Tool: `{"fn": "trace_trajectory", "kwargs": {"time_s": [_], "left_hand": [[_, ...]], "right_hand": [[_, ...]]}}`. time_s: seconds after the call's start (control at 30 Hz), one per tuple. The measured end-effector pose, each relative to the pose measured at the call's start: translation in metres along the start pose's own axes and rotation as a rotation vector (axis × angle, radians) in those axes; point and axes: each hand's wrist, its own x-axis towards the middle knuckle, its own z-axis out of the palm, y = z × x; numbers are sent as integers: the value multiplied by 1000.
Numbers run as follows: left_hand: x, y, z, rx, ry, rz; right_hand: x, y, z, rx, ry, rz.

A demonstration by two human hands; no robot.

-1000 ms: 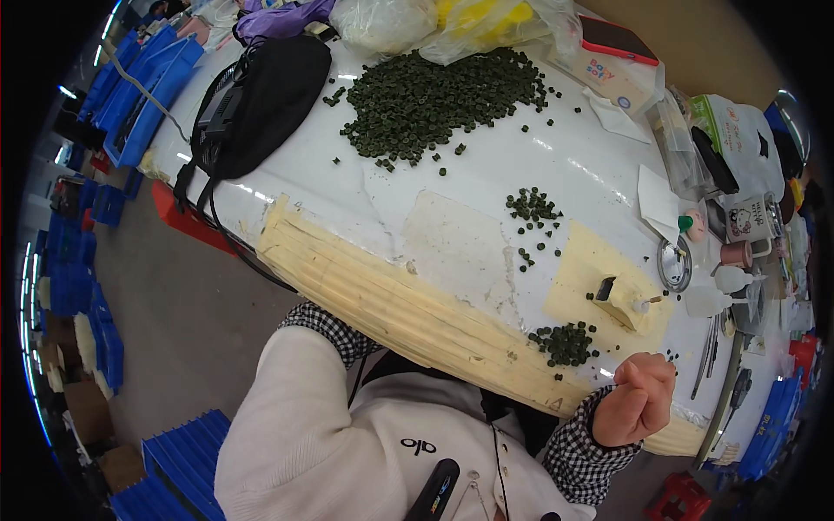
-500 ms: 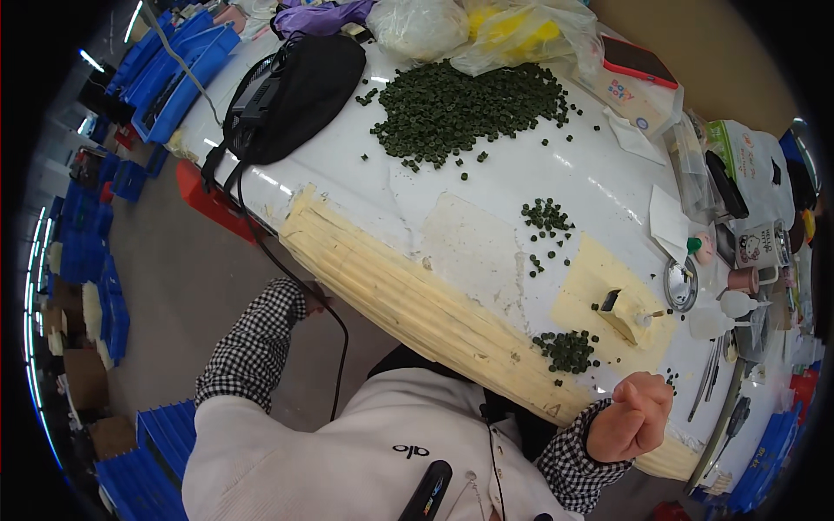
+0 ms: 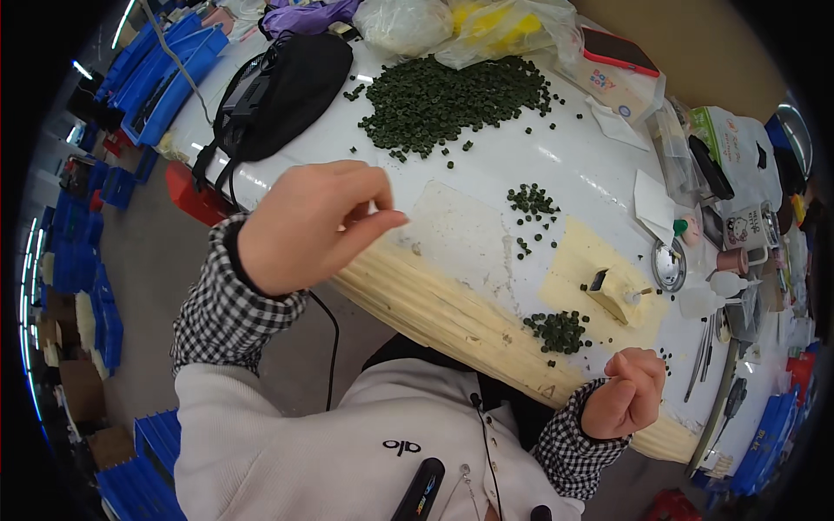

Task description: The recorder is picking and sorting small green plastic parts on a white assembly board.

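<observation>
My left hand (image 3: 317, 227) is raised over the padded front edge of the table, its fingers loosely curled and the thumb apart from them. Nothing shows in its grasp. My right hand (image 3: 622, 395) is closed at the table's front edge on the right; its curled fingers hide whatever may be inside. Just left of it lies a small pile of dark green pellet-like pieces (image 3: 558, 332). Beyond that, a cream block-shaped holder with a dark slanted face (image 3: 619, 298) stands on a pale yellow sheet (image 3: 569, 265). Another small cluster of green pieces (image 3: 532, 199) lies farther back.
A large heap of green pieces (image 3: 452, 102) covers the table's far middle, beside a black cloth bag (image 3: 304, 95). At right are a round metal dish (image 3: 668, 264), tweezers (image 3: 700, 360), small white bottles (image 3: 734, 284) and a red-cased phone (image 3: 618, 51). Blue bins (image 3: 178, 82) stand far left.
My left hand has come up from below the table edge at left to above it. My right hand stays closed in nearly the same place. The view has shifted slightly.
</observation>
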Motion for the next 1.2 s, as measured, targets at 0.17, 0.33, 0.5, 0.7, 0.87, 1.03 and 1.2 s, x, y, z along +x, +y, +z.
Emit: {"fn": "trace_trajectory", "kwargs": {"time_s": [0.17,0.33,0.5,0.7,0.87,1.03,1.2], "left_hand": [[73,5,60,70,-55,271],[111,-34,73,303,-30,124],[97,-36,63,157,-129,-82],[85,-42,74,-17,-25,-62],[86,-35,78,-79,37,-4],[85,-46,80,-24,90,-25],[86,-48,84,163,225,82]], "right_hand": [[3,-2,-1,-8,-23,15],[4,-5,-5,-2,-59,33],[3,-3,-8,80,-94,7],[3,-3,-11,91,-123,-12],[4,-3,-10,79,-124,8],[4,-3,-10,72,-131,13],[3,-3,-9,77,-128,8]]}}
